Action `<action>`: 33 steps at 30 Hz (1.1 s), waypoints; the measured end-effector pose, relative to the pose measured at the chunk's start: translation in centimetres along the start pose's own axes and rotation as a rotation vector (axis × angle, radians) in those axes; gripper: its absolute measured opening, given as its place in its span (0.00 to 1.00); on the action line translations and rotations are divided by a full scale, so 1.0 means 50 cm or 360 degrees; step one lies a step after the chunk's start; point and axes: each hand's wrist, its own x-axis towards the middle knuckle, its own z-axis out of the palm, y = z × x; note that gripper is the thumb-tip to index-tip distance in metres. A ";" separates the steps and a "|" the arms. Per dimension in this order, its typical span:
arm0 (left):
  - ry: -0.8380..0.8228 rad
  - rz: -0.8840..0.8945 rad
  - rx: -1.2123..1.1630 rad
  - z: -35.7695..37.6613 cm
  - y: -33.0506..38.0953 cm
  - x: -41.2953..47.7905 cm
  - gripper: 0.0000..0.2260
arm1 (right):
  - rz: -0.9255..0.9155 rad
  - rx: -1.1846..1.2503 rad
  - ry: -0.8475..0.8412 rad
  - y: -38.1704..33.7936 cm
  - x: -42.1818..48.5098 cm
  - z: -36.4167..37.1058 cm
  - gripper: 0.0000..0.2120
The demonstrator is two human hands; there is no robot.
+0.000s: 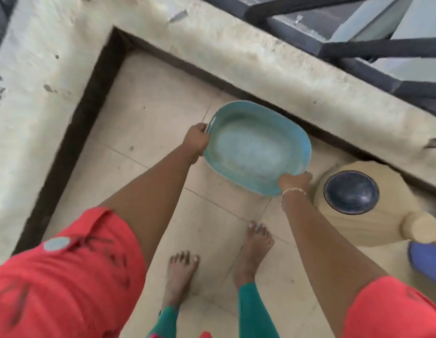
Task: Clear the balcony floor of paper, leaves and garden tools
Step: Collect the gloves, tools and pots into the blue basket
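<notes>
Head view, middle of the frame: what is being held?

An oval teal basin point(257, 147), tipped a little so its inside faces the camera.

And the grip on it?

Two bare hands. The left hand point(196, 140) has its grip clamped on the rim at the basin's left end, fingers curled over the edge. The right hand point(295, 180) clamps the rim at the lower right, with a thin bracelet point(293, 190) at that wrist.

Anything in the basin?

Its bottom looks pale and cloudy. The picture is blurred, so I cannot tell whether that is water, residue or just wear.

Where does it sit in the scene?

Over the beige tiled floor point(148, 132), close to the dark foot of the concrete ledge point(236, 57) that runs from upper left to the right edge. I cannot tell whether its base touches the tiles.

What lies around it?

Just right of the basin stands a beige jug point(373, 223) with a spout toward the lower right. A dark blue round lid point(351, 191) covers its mouth, so its contents are hidden. Below it, at the right edge, part of a blue object point(426, 262) shows. Bare feet point(180, 276) stand on the tiles at lower centre, and dark railing bars point(382, 47) cross the upper right.
</notes>
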 end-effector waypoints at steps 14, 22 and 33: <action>0.0048 0.0067 0.0539 -0.013 -0.061 -0.097 0.28 | -0.0151 -0.0200 -0.0247 -0.019 -0.091 -0.057 0.28; 0.0123 0.0035 0.0868 -0.127 -0.104 -0.446 0.27 | -0.0907 -0.0947 -0.0582 -0.034 -0.387 -0.212 0.34; 0.0642 0.0066 0.0444 -0.288 -0.113 -0.939 0.23 | -0.2028 -0.1865 -0.0365 -0.149 -0.796 -0.480 0.32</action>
